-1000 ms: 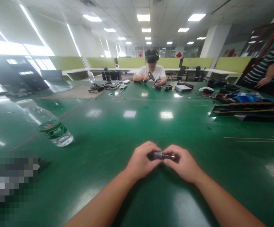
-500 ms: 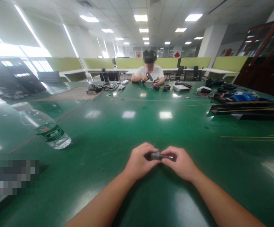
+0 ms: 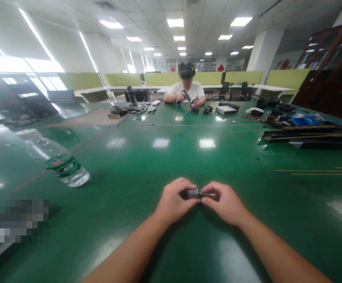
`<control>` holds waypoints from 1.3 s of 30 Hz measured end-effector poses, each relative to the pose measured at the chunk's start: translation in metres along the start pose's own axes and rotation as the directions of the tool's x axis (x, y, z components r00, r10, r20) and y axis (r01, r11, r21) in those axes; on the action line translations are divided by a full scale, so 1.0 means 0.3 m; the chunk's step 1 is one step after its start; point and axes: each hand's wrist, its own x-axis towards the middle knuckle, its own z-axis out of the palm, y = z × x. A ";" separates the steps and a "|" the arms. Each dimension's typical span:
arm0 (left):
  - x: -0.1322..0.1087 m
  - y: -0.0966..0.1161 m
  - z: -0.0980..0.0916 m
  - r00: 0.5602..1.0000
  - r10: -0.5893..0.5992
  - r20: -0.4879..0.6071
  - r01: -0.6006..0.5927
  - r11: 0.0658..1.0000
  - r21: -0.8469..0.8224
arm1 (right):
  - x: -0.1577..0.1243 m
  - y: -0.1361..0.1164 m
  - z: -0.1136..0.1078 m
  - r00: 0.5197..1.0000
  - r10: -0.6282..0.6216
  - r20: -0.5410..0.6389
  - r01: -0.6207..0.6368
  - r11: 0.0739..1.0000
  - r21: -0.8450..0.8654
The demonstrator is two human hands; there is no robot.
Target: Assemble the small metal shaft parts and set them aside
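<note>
Just above the front middle of the green table (image 3: pixel 171 159), my left hand (image 3: pixel 173 200) is closed round a small grey metal cylinder (image 3: pixel 193 193). A thin, dark, ridged shaft (image 3: pixel 206 194) juts from the cylinder's right end. Thumb and fingers of my right hand (image 3: pixel 225 201) pinch around this shaft from the right. Cylinder and shaft lie roughly level, in line from left to right. My left fingers hide the cylinder's left end, so its exact kind does not show. The fingertips of both hands nearly meet in the middle.
A clear water bottle (image 3: pixel 66 167) with a green label is at left. A blurred-out object (image 3: pixel 14 220) is near the left front edge. Black trays (image 3: pixel 309 136) and thin rods (image 3: pixel 315 170) lie at right. Across the table sits a person (image 3: pixel 185 88) holding a dark tool, amid scattered parts.
Both hands stay in place around the metal piece. The ridged shaft shows slightly different highlights, perhaps from a small turn.
</note>
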 end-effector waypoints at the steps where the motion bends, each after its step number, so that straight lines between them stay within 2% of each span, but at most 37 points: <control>1: 0.000 -0.001 0.000 1.000 0.002 -0.003 -0.002 1.000 -0.002 | -0.001 -0.002 0.001 1.000 -0.002 -0.002 0.002 1.000 -0.006; 15: -0.001 0.021 -0.018 0.998 0.043 -0.045 -0.041 0.999 0.033 | -0.010 -0.019 0.003 0.997 -0.046 -0.060 0.039 0.993 -0.110; 26: 0.000 0.034 -0.023 0.998 0.039 -0.052 -0.036 0.998 0.044 | -0.016 -0.033 0.002 0.995 -0.051 -0.088 0.042 0.993 -0.107; 39: -0.001 0.019 -0.025 0.997 0.033 -0.076 -0.028 0.997 0.070 | -0.011 -0.019 -0.006 0.992 -0.063 -0.114 0.045 0.988 -0.150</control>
